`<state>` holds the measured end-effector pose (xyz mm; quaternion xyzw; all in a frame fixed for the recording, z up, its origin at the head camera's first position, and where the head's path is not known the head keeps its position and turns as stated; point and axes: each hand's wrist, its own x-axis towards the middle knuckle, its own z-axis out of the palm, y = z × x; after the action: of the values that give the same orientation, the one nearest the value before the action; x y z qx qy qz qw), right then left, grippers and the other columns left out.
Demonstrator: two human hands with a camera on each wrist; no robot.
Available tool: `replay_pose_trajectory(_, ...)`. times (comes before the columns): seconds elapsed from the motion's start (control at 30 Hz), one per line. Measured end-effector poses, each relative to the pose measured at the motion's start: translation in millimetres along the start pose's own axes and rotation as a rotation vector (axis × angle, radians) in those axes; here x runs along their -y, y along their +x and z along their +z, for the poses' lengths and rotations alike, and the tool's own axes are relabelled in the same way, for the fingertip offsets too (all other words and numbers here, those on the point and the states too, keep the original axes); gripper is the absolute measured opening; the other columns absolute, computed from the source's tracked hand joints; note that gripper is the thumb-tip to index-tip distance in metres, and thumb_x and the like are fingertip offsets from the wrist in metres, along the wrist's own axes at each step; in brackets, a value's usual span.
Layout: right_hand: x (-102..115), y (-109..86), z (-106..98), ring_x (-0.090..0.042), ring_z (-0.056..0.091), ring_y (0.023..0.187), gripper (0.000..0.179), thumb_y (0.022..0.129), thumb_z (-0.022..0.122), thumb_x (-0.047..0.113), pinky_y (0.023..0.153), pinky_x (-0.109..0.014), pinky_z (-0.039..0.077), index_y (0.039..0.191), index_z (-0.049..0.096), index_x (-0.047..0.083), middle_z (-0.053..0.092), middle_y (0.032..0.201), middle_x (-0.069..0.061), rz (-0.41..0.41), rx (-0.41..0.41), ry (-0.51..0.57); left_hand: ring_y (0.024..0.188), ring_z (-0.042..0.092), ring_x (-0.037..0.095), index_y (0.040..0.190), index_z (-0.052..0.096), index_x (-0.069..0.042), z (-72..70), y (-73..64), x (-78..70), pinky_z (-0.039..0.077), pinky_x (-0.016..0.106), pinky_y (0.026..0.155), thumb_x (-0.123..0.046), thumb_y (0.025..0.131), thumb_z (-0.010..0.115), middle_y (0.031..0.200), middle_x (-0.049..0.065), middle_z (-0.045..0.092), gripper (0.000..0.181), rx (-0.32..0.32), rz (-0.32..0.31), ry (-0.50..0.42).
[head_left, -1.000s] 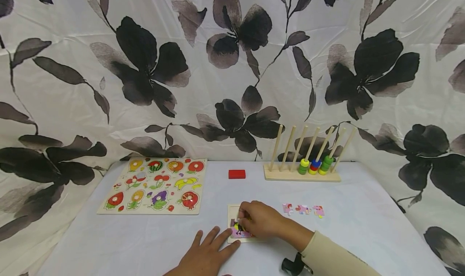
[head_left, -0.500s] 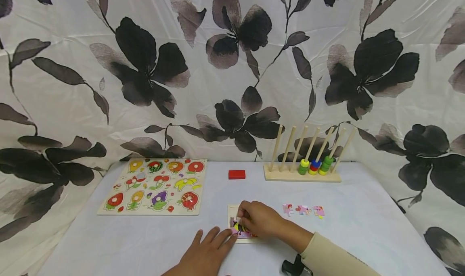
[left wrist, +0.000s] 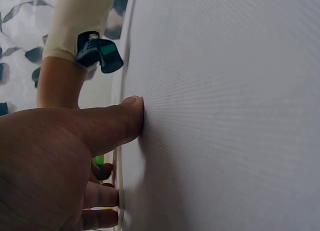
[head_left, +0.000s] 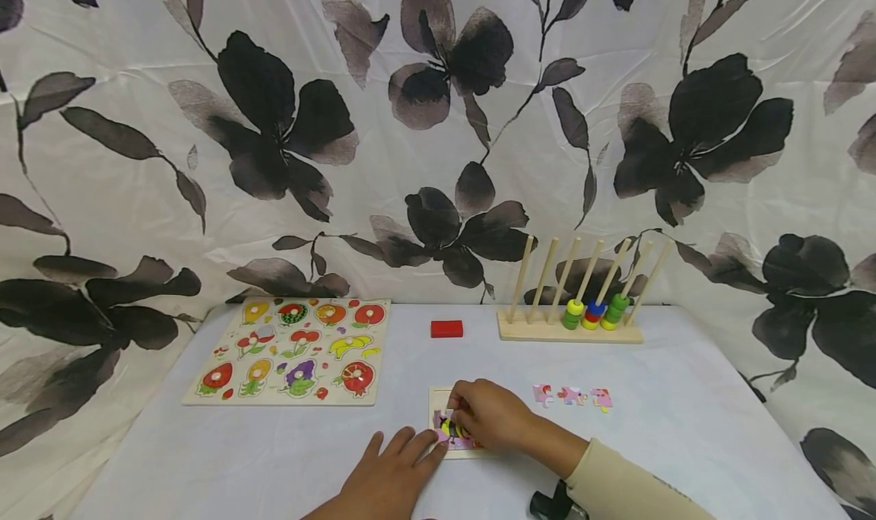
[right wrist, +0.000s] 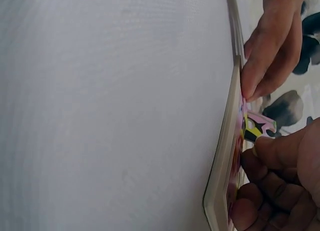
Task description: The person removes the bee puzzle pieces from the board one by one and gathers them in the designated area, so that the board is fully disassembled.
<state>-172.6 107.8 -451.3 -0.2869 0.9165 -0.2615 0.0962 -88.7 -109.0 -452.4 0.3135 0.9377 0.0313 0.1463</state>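
"What's held?"
"The right hand (head_left: 496, 415) pinches a tilted bee jigsaw piece (right wrist: 260, 126) over the wooden jigsaw tray (head_left: 433, 404); the left hand (head_left: 388, 470), fingers extended, rests on its eight-o'clock corner."
"Risk?"
"Lifting that hand might let the tray skid, jamming the piece. Three loose pieces (head_left: 571, 395) lie toward three o'clock."

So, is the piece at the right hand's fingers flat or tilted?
Tilted: the right wrist view shows the piece angling up from the frame.
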Motion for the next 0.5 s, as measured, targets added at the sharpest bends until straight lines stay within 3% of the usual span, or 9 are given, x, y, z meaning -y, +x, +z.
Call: replay_pose_trajectory(0.5,8.5,-1.7,-0.1,-0.007,0.049,0.075,0.007,0.101,0.065,0.02,0.063,-0.027,0.044,0.094,0.063,0.018,0.052,0.077,0.011,0.045,0.03,-0.016,0.136,0.042,0.029,0.154,0.045,-0.024,-2.1,2.8,-0.3,0.04,0.069,0.103,-0.09,0.073,0.058,0.155,-0.003,0.04,0.106,0.018,0.0,-0.002)
